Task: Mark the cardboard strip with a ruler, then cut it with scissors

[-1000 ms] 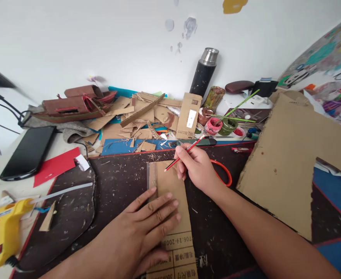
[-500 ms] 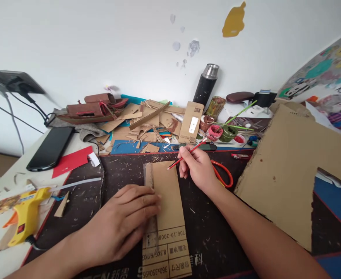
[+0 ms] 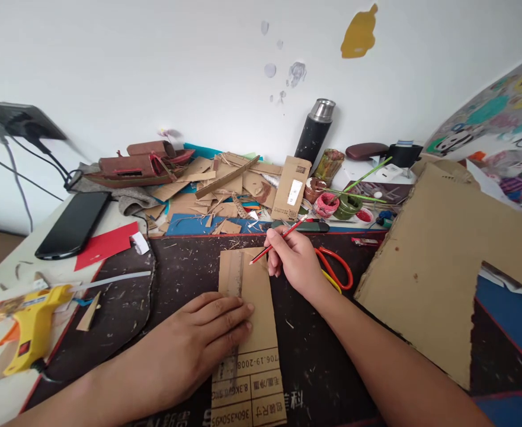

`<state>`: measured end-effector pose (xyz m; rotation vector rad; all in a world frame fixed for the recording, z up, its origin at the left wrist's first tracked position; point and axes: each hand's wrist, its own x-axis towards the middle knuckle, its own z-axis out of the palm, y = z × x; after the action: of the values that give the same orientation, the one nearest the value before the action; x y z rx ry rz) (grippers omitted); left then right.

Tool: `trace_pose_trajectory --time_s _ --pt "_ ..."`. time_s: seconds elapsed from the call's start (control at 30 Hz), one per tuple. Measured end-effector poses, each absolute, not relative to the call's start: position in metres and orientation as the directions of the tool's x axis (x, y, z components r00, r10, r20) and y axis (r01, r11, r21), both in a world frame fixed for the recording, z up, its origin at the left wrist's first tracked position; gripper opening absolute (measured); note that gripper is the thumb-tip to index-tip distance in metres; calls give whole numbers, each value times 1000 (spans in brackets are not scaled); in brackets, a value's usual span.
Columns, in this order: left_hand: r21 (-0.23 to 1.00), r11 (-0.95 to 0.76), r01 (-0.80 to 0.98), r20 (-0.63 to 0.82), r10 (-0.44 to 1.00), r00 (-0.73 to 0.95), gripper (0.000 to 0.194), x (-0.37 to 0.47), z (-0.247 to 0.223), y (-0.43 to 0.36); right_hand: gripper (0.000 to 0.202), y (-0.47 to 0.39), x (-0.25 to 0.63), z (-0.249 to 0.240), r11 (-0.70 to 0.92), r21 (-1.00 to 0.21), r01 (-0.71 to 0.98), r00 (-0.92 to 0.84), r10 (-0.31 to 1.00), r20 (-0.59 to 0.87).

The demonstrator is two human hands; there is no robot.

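Left hand palm-down (on ruler), right hand pinching pencil

Your bare left forearm comes in from the near left of the flat, narrow strip of printed brown cardboard. Your left hand lies palm down over the strip's left part, fingers stretched side by side across it. At the strip's far right corner, your right hand pinches a slim red-and-black pencil between bent fingers and thumb; your bare right forearm slants back toward you, right of the strip.
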<state>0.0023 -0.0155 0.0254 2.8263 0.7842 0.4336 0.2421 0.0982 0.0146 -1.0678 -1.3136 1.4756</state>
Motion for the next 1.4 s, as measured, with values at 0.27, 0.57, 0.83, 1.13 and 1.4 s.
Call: trace_pose_trajectory --time_s 0.27,0.57,0.83,1.13,1.4 --pt "186 -867 463 113 487 866 51 21 35 -19 51 99 243 15 -96 -994 -48 -271 959 -80" --pt "12 -837 547 220 536 815 45 62 20 -22 54 101 244 17 -71 -994 -82 -230 972 -51" --pt "-21 -705 709 188 693 696 55 64 21 -35 56 104 246 17 -68 -993 -100 -232 972 -43" --pt "75 -661 747 296 730 616 47 42 7 -43 58 105 243 15 -94 -989 -110 -257 964 -63" --pt "50 -687 725 248 712 657 51 42 11 -42 57 103 240 12 -106 -989 -104 -281 957 -73"
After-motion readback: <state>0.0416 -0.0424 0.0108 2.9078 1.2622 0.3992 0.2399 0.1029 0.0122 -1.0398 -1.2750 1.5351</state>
